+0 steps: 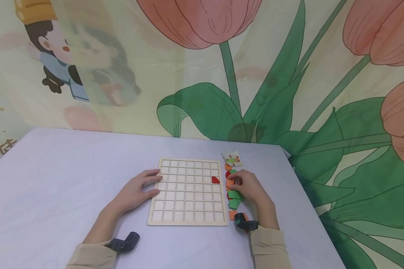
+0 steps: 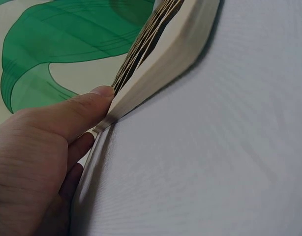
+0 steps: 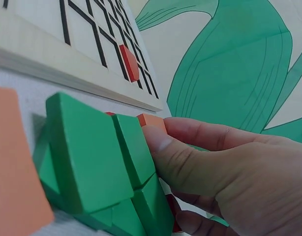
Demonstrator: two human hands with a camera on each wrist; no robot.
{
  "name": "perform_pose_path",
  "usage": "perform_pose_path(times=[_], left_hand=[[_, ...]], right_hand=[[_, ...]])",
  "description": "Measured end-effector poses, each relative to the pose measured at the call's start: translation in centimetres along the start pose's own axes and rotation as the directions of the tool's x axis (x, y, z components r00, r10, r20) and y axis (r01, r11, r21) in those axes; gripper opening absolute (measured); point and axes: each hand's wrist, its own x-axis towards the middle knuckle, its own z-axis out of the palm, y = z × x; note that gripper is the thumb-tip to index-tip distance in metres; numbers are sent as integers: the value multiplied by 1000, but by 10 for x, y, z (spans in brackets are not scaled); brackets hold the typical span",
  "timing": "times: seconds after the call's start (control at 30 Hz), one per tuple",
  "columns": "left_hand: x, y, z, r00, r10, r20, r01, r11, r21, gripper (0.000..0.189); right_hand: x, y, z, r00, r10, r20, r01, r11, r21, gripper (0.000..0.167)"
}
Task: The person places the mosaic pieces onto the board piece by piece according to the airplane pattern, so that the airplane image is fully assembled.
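- A backdrop of big tulips [image 1: 202,22] rises behind you, and a white-covered table [image 1: 64,179] spreads out below it.
- Your left hand [image 1: 136,192] is at the left edge of the gridded board [image 1: 189,196], fingers spread and relaxed; the left wrist view alone brings you close to the thumb against that edge.
- Over on the right, your right hand [image 1: 252,188] is in among the loose pieces, just beside the board. The head view half hides the grip, but the right wrist view gives it to you: thumb and forefinger pinching an orange piece [image 3: 156,121].
- That piece looks flat-faced and bright, much of it behind your fingertips.
- From that same wrist, the green pieces [image 3: 89,152] show as thick, smooth blocks, overlapping; the head view flattens them.
- One red piece [image 1: 215,180] with a curved side sits in the board's rightmost column, above the middle.
- Only the head view gives you the patterned card [image 1: 233,159], lying near the board's far right corner.
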Motion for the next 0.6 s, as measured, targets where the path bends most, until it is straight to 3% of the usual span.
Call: perform_pose_path(times=[0.6], left_hand=[[0, 1, 0, 1000, 11, -2, -11, 1000, 3, 48]], right_hand=[[-1, -4, 0, 1000, 4, 4, -4, 999, 38, 24]])
